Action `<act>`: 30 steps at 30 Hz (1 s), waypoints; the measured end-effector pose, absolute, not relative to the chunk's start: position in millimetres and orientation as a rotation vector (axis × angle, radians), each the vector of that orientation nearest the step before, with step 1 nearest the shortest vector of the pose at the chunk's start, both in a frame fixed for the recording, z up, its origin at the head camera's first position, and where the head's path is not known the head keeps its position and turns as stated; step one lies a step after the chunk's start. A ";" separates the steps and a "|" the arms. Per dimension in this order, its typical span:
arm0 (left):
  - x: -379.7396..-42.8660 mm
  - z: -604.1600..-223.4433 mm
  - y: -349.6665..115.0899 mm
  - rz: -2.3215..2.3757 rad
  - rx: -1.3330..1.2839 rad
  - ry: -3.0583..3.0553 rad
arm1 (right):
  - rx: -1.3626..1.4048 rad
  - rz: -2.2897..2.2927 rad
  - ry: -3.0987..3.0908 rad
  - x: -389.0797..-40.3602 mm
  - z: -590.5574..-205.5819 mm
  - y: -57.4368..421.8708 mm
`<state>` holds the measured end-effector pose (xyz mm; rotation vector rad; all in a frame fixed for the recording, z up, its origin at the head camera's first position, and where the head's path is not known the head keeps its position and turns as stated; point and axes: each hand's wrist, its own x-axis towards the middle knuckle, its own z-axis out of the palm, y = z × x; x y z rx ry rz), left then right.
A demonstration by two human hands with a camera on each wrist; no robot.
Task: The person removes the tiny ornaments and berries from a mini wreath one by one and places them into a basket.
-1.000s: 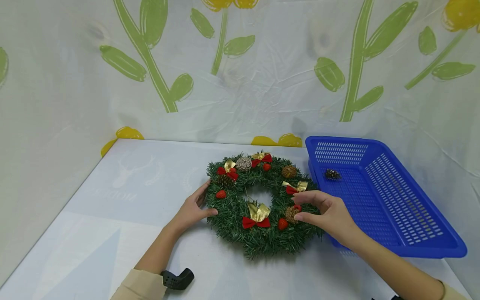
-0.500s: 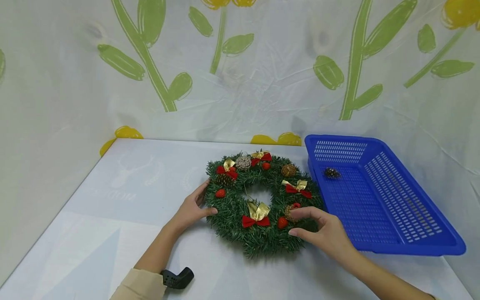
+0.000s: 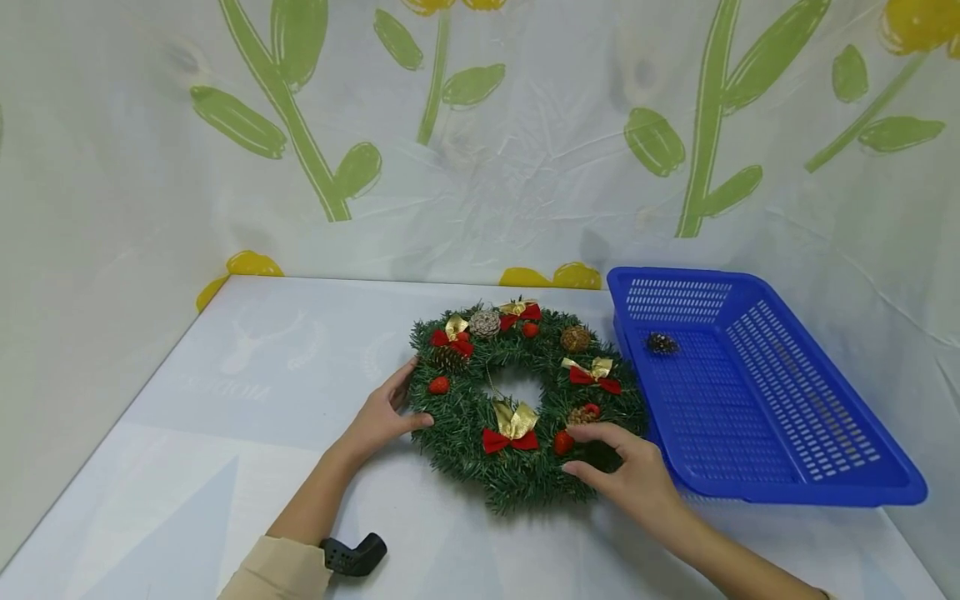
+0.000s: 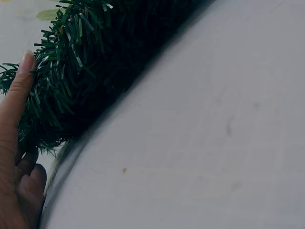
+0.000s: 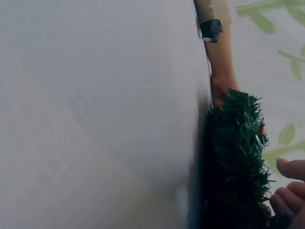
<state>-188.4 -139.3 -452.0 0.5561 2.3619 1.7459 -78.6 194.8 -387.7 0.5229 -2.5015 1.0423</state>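
A green Christmas wreath (image 3: 457,425) lies flat on the table, trimmed with red and gold bows, red berries and pine cones. My left hand (image 3: 375,423) grips its left rim; in the left wrist view the thumb (image 4: 18,90) lies against the needles while the other fingers reach under. Over the lower right of the wreath is my right hand (image 3: 637,479), thumb and forefinger apart and nothing seen between them. Its forefinger tip is beside a red berry (image 3: 562,442), just below a brown pine cone (image 3: 581,416); contact cannot be told. A front bow (image 3: 511,440) sits left of it.
A blue plastic basket (image 3: 765,492) stands right of the wreath, close against it, with one dark pine cone (image 3: 662,343) inside. White table (image 3: 225,375) extends to the left. A wall with a printed flower pattern (image 3: 525,192) rises behind.
My right hand has moved left and toward me, from the right bow and pine cone to beside the red berry, leaving that bow in full view. The left hand keeps its place on the wreath.
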 end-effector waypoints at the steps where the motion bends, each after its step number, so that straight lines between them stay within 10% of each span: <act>1: -188.4 -451.9 -139.4 1.743 0.558 2.364 | 0.533 1.001 -2.484 -79.3 -388.8 193.9; 30: -188.5 -452.1 -139.5 1.736 0.546 2.368 | 0.354 0.586 -2.511 -76.9 -401.0 167.6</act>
